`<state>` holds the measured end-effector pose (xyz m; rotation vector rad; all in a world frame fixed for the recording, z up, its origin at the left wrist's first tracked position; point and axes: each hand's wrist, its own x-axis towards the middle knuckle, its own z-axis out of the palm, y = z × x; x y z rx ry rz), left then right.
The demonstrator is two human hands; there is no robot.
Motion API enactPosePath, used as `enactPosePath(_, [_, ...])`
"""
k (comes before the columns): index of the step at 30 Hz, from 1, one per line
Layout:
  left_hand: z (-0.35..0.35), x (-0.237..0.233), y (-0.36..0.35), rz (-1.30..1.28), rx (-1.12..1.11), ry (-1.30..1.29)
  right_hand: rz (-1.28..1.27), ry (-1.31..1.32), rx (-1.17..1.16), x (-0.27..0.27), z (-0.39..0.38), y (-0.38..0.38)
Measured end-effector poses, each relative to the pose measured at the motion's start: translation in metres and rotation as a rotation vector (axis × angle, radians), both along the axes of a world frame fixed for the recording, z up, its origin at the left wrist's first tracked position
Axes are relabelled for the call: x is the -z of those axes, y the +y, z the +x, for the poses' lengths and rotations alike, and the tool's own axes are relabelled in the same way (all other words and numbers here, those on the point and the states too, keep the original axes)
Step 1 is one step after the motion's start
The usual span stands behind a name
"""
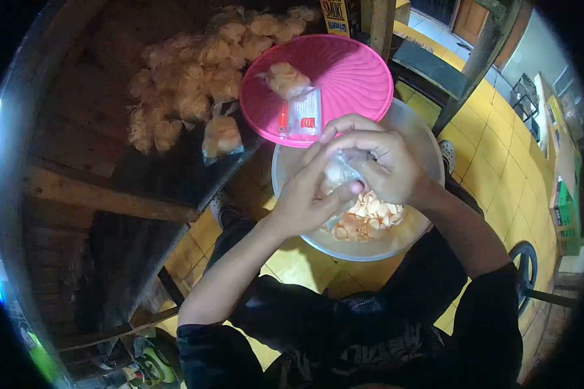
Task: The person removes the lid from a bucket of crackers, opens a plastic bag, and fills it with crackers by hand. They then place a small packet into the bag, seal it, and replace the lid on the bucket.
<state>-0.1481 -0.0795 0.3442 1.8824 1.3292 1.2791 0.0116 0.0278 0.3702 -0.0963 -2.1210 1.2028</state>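
Note:
My left hand (308,198) is closed around a small clear plastic bag (339,172), its thumb across the front. My right hand (386,162) curls over the upper part of the same bag, fingers bent against it; its fingertips are partly hidden. Pale contents show through the film, though I cannot make them out clearly. Both hands are above a large translucent tub (344,251). Thin, pale-orange chips (370,217) lie heaped in the tub below the hands.
A pink lid (363,71) rests at the tub's far side, carrying a filled bag (285,79) and a packet of plastic bags (304,111). Many filled bags (201,71) are piled on the dark wooden bench (78,129); another bag (222,135) lies at its edge.

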Motion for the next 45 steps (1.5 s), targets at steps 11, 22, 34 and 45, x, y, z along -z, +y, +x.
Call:
enactPosePath(11, [-0.004, 0.0, -0.003, -0.265, -0.036, -0.239, -0.378, -0.2, 0.182, -0.005, 0.009, 0.02])
enactPosePath(22, [0.005, -0.009, -0.007, -0.507, -0.031, -0.289, -0.59, -0.068, -0.106, 0.019, -0.009, -0.01])
enactPosePath(34, [0.023, 0.003, 0.004, -0.396, 0.047, -0.366, -0.954, 0.02, 0.032, 0.004, -0.009, -0.003])
enactPosePath(45, [0.029, -0.026, -0.021, -0.945, 0.217, -1.107, 0.697, 0.022, 0.204, -0.018, 0.001, -0.016])
